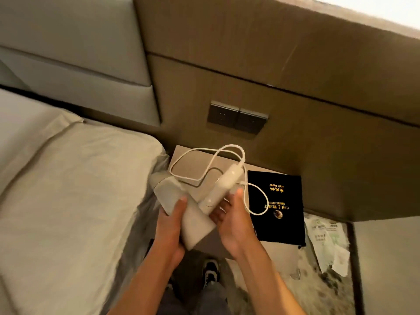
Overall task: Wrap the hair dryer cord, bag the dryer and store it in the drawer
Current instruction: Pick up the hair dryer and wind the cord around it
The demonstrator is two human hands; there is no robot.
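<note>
Hair dryer (195, 214) is held above the nightstand (193, 164), its body gripped by the left hand (170, 226) and cupped from the right by the right hand (234, 223), whose thumb is raised. The cord (204, 160) hangs in loose loops beyond, so wrapping is judged barely begun; coiling is needed next. The black bag (277, 208) lies just right.

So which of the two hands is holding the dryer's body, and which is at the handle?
The left hand grips the hair dryer by its body; the right hand cups under the folded handle, nearer the black bag.
</note>
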